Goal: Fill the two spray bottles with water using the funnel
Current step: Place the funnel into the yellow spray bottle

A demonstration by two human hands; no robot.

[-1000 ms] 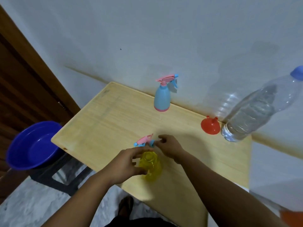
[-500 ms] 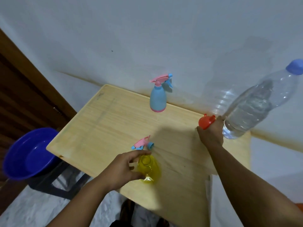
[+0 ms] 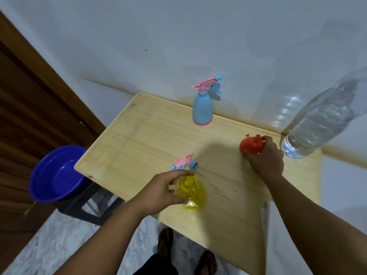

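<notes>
Head view: the small red plastic funnel (image 3: 251, 145) is gripped by the right hand (image 3: 265, 159) beside the large clear water bottle (image 3: 321, 120), while the uncapped yellow translucent spray bottle (image 3: 191, 192) is steadied by the left hand (image 3: 160, 192) near the wooden table's (image 3: 139, 139) front edge. Its pink trigger head (image 3: 183, 162) lies just behind; no water appears poured yet, and the capped blue spray bottle (image 3: 202, 108) at the back remains to be opened.

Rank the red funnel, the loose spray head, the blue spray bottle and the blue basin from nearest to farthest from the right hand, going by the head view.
From the right hand:
1. Red funnel, in its grip.
2. Loose spray head, to its left.
3. Blue spray bottle, by the wall.
4. Blue basin, off the table, far left.
</notes>
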